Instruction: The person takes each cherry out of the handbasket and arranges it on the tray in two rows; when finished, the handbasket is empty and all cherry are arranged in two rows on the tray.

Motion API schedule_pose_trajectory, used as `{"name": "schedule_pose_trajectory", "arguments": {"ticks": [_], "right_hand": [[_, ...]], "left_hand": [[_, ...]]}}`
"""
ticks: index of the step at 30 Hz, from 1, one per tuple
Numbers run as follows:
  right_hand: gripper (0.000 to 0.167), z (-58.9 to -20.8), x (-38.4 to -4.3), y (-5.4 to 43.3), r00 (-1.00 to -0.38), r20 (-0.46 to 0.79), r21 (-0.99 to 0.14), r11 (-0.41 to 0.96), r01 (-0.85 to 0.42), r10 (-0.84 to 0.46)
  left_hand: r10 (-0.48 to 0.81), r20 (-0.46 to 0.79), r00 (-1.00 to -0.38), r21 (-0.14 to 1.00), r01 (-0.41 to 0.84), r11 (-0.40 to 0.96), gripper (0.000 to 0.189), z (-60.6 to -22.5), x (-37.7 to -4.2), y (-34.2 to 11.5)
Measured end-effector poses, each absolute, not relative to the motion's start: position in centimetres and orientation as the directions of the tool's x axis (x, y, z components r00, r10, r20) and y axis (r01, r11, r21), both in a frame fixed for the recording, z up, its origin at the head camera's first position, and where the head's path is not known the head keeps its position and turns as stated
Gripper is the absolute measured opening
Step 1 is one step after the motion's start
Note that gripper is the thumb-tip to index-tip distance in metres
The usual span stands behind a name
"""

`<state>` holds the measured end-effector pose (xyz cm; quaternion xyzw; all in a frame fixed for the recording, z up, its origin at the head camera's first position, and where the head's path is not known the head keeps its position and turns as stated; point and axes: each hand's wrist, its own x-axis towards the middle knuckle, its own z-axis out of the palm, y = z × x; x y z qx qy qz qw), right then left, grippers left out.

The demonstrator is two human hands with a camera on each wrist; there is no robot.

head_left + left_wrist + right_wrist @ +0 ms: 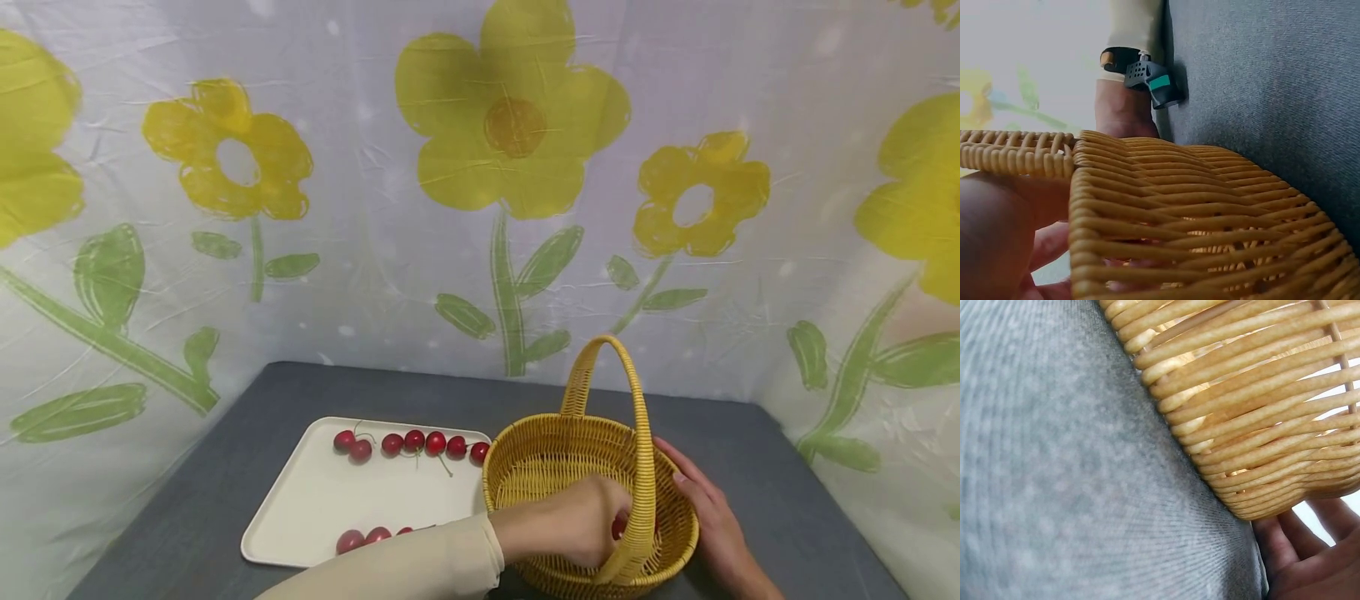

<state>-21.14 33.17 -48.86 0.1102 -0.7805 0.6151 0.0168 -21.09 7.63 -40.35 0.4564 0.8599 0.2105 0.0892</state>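
Note:
A yellow wicker basket (517, 454) with a tall arched handle stands on the right half of the dark table. My left hand (588, 521), coming from a beige sleeve, reaches inside it, fingers curled by a red cherry (619, 526) near the handle's base. In the left wrist view the weave of the basket (1166, 206) covers most of that hand's fingertips. Against the basket's outer right side rests my right hand (712, 521), fingers fairly straight along the wall. The right wrist view shows its fingers (1300, 537) touching the wicker rim.
A white rectangular tray (300, 500) lies left of the basket. Several cherries (435, 443) line its far edge, and more cherries (350, 542) sit at its near edge, partly behind the sleeve. A flower-printed curtain (360, 292) hangs behind the table (300, 383).

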Motion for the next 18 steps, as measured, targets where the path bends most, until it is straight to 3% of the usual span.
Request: {"name": "schedule_pose_trajectory", "arguments": {"ticks": [3,8,18], "right_hand": [[0.054,-48.8,-21.1,33.1,-0.975,0.161,-0.957,0.216,-0.192,-0.154],[0.055,-48.8,-21.1,33.1,-0.977,0.152,-0.957,0.226,-0.183,-0.148],[0.055,-48.8,-21.2,33.2,-0.974,0.153,-0.960,0.209,-0.186,-0.166]], "left_hand": [[0.834,0.110,-0.541,0.483,0.762,0.431,0.016,-40.3,-21.1,7.0],[0.845,0.179,-0.505,0.508,0.782,0.360,0.014,-40.1,-21.4,5.9],[0.777,0.165,-0.607,0.652,0.658,0.377,0.030,-39.0,-20.9,2.6]]}}
